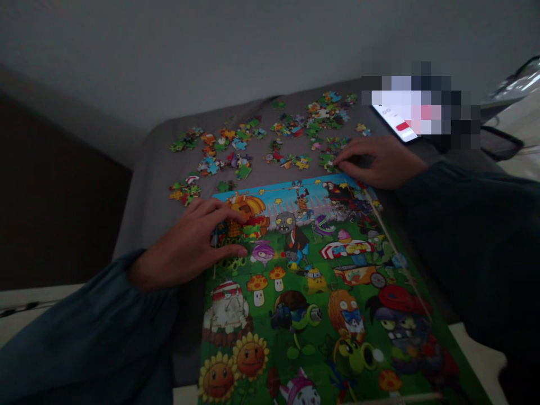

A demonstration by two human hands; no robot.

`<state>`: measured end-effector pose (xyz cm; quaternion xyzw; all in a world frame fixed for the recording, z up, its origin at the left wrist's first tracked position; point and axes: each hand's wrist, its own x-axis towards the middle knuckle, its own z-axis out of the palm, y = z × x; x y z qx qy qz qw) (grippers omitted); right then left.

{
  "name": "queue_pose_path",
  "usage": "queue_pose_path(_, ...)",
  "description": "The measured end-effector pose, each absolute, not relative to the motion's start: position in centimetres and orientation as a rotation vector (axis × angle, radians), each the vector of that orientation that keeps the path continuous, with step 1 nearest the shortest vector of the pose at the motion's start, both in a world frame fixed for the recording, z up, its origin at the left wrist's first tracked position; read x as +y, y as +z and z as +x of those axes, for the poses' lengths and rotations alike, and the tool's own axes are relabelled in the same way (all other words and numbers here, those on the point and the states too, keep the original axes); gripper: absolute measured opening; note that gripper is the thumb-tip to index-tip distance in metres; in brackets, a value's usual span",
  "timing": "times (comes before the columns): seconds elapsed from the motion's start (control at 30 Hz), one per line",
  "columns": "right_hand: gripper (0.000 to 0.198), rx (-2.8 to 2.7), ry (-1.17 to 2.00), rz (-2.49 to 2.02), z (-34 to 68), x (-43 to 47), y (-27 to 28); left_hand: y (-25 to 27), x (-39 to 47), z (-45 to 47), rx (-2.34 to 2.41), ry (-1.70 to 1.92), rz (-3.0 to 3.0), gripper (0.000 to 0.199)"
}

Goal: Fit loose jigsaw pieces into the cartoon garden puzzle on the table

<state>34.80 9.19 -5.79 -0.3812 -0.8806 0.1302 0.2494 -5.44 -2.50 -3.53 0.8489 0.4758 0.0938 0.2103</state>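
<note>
From my remote feed: board (312,304) on the grey surface (147,216), near end running out of frame. Left hand (189,242) over the board's far-left corner, thumb and fingers parted, nothing gripped that I can see. Right hand (377,163) just past its far-right corner, fingertips at the pieces (239,143); I can't tell if one is pinched. Pieces crowd close to the far edge. Phone (403,126) beyond the far-right corner. Open room: bare grey left of the board.
</note>
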Motion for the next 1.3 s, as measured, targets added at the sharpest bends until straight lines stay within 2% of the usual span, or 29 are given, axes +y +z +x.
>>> queue_pose_path(0.17,0.017,-2.368,0.382,-1.062,34.8,9.2,-6.0,-3.5,-2.5,-5.8,1.322,0.249,2.336,0.060)
queue_pose_path(0.37,0.022,-2.375,0.367,-1.056,34.9,9.3,-6.1,-3.3,-2.4,-5.9,1.330,0.256,2.321,0.060)
queue_pose_path(0.67,0.022,-2.394,0.390,-1.046,34.8,9.1,-5.6,-3.8,-2.1,-6.2,1.298,0.323,2.374,0.065)
queue_pose_path(0.97,0.020,-2.394,0.377,-1.066,34.8,9.2,-5.7,-3.4,-2.0,-6.4,1.311,0.304,2.356,0.061)
queue_pose_path(1.3,0.020,-2.375,0.378,-1.076,34.9,9.2,-6.0,-3.5,-3.6,-6.4,1.125,0.142,2.341,0.088)
